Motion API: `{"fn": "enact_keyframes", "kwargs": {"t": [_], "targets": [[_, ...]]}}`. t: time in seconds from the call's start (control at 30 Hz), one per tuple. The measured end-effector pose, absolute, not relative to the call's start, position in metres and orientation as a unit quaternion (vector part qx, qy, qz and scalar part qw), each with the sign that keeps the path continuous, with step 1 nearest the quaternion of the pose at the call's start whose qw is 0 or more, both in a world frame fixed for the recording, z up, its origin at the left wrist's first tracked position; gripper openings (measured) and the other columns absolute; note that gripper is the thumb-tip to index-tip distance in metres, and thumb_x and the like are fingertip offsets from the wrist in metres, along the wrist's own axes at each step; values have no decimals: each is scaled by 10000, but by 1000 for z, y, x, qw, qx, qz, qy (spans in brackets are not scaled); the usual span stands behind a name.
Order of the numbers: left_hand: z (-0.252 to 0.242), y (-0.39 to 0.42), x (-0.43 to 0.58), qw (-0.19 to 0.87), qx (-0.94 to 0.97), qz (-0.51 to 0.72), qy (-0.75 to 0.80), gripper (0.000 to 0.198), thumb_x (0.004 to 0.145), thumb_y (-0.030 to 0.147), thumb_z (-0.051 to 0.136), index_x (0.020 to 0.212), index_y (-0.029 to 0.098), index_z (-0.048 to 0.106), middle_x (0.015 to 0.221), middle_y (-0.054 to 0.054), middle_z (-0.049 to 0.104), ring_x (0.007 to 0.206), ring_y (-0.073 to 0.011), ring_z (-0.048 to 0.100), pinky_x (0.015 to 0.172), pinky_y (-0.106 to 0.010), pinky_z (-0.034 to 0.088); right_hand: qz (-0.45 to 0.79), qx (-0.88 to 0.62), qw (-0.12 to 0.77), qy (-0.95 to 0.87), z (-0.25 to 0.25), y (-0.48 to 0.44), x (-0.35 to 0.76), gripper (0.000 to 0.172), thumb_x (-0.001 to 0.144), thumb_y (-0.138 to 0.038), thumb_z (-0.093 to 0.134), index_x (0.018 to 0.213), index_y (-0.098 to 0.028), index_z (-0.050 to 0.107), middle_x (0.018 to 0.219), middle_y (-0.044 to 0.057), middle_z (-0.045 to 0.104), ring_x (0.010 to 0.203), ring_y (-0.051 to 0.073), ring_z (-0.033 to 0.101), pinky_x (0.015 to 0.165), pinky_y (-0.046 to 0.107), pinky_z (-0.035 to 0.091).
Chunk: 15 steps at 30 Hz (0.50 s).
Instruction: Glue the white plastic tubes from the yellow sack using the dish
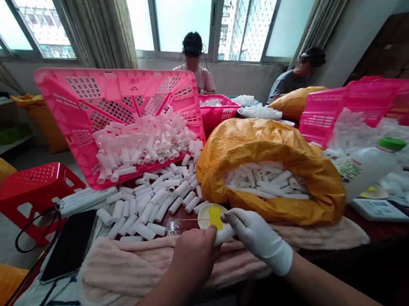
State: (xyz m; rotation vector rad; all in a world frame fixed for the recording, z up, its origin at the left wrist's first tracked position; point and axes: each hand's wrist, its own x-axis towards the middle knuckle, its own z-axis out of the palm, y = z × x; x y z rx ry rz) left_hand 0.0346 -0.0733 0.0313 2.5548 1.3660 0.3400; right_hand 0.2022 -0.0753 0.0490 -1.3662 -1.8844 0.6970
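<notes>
My left hand (196,253), bare, is closed on one end of a short white tube (224,234), its thumb on top. My right hand (257,235), in a white glove, pinches the tube's other end, fingers and thumb together. Just beyond the tube, a yellow piece (215,216) stands out against a small round pale dish (203,216); I cannot tell whether my left thumb touches it. A thin stick (186,220) reaches left from the dish. Many loose white tubes (154,203) lie on the table beyond my left hand.
A tilted pink crate (116,92) spills tubes onto the table. An orange sack (241,136) of tubes stands right of centre, beside a green-capped bottle (367,167). A tablet (71,246) and a pink cloth (131,275) lie at the front left. Two people sit opposite.
</notes>
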Motion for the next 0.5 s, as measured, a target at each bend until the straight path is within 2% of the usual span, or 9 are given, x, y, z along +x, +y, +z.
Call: {"fn": "enact_keyframes", "kwargs": {"t": [0.07, 0.13, 0.23, 0.33, 0.4, 0.47, 0.5], "targets": [[33, -78, 40, 118, 868, 90, 474, 254, 826, 357, 383, 848, 171, 554, 713, -63, 630, 663, -200, 585, 598, -278, 408, 287, -574, 328, -693, 41, -79, 198, 397, 877, -439, 342, 696, -160, 559, 608, 18, 557, 567, 132, 519, 529, 237, 417], [37, -80, 41, 185, 870, 86, 450, 244, 802, 368, 419, 825, 172, 564, 723, -59, 636, 660, -195, 583, 596, -274, 411, 283, -572, 337, -692, 33, -88, 195, 411, 881, -444, 327, 659, -161, 526, 580, 4, 534, 532, 114, 490, 495, 219, 379], [41, -84, 37, 383, 849, 103, 348, 257, 771, 413, 468, 838, 192, 582, 794, -15, 631, 701, -153, 566, 619, -229, 412, 223, -529, 347, -741, 29, -107, 196, 416, 899, -388, 301, 605, -163, 490, 527, -4, 501, 492, 100, 457, 486, 217, 340], [35, -94, 38, 587, 761, 37, 275, 287, 726, 442, 516, 811, 180, 598, 647, 29, 544, 573, -100, 493, 536, -195, 387, 128, -445, 345, -817, 37, -126, 200, 431, 905, -336, 276, 585, -167, 510, 517, 10, 499, 494, 106, 455, 507, 229, 339], [31, -103, 45, 682, 686, -16, 252, 328, 714, 468, 511, 823, 170, 592, 550, 49, 440, 476, -79, 418, 470, -196, 365, 97, -408, 338, -842, 44, -136, 207, 427, 901, -330, 278, 597, -175, 534, 525, 18, 510, 499, 112, 466, 520, 230, 365], [32, -109, 50, 695, 675, -4, 248, 359, 707, 480, 522, 898, 181, 579, 583, 49, 453, 490, -78, 423, 482, -195, 380, 98, -427, 326, -837, 47, -147, 223, 391, 887, -356, 315, 645, -189, 572, 558, 27, 546, 519, 122, 501, 537, 232, 408], [36, -110, 50, 661, 703, 27, 261, 363, 704, 470, 538, 942, 197, 569, 641, 42, 497, 538, -85, 454, 518, -194, 396, 98, -462, 320, -821, 47, -154, 234, 360, 872, -383, 348, 682, -200, 594, 594, 34, 573, 544, 134, 529, 549, 236, 432]]}}
